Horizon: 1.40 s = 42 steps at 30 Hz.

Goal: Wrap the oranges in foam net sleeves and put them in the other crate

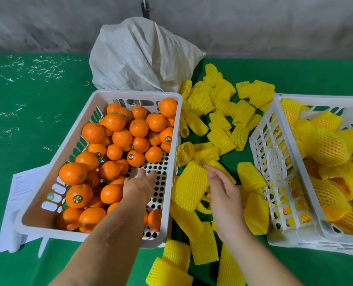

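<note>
- Oranges (117,145) fill the white crate (53,159) at centre left of the frame.
- Your left hand (138,186) reaches over them, fingers loose, holding nothing.
- Your right hand (223,186) touches a yellow foam sleeve (190,184) with relaxed fingers.
- Loose sleeves (219,112) litter the green mat (27,120).
- Wrapped fruit (328,145) sits in the right crate (274,162).

Bare oranges (117,139), some stickered, fill the white left crate (101,96). Yellow foam net sleeves (221,120) lie scattered between crates. Sleeved oranges (330,147) pile in the right crate (274,166).
</note>
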### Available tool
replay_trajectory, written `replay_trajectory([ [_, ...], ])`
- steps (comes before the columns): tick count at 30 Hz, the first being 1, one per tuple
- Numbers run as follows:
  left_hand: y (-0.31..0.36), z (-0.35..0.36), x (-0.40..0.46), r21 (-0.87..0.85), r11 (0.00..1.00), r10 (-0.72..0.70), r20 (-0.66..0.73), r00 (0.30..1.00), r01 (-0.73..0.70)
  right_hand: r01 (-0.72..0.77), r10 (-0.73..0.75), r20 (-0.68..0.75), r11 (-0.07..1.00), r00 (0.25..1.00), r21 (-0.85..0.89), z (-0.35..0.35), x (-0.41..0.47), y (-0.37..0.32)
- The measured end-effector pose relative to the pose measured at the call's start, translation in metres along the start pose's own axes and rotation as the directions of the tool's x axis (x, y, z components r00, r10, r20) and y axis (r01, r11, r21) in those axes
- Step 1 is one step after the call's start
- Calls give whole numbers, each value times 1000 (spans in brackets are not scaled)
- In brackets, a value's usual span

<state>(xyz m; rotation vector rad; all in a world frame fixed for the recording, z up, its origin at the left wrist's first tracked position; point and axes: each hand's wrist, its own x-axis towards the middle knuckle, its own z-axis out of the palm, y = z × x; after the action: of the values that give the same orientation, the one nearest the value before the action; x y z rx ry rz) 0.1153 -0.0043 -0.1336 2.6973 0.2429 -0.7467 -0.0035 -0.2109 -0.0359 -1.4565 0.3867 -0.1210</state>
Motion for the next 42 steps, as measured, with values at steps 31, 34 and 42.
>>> replay_trajectory([
  [31, 52, -16, -180, -980, 67, 579, -116, 807, -189, 295, -307, -96, 948, 947, -123, -15, -43, -24],
  [34, 52, -14, -178, -987, 33, 594, -106, 797, -156, 279, -295, -11, 915, 955, -290, -22, -39, -25],
  [42, 52, -7, -175, -950, 81, 408, -243, 880, -300, 421, -388, 167, 854, 907, -305, -22, -55, -24],
])
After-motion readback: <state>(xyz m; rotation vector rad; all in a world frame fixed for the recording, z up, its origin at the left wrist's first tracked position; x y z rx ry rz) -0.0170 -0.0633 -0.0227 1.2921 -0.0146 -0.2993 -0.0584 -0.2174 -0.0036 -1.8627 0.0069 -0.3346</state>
